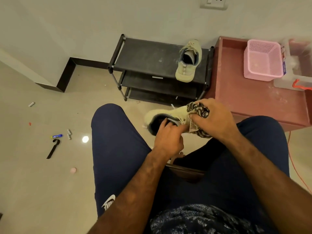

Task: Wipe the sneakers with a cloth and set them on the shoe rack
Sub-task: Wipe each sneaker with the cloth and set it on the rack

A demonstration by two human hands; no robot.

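Note:
I sit with a pale beige sneaker [170, 113] held between my knees. My left hand [168, 137] grips it at the collar, fingers reaching into the dark opening. My right hand [215, 119] holds a bunched black-and-white patterned cloth [200, 109] against the sneaker's laces and upper. The front of that sneaker is hidden by the cloth and hand. The second beige sneaker [188, 62] stands on the top shelf of the black shoe rack [143, 56], at its right end, heel toward me.
A reddish low cabinet [244, 98] stands right of the rack, carrying a pink plastic basket [263, 60] and a clear box [297, 71]. An orange cord [293, 159] runs down at the right. Small items, including a black hook [53, 148] and a blue tube [57, 136], lie on the tiled floor left.

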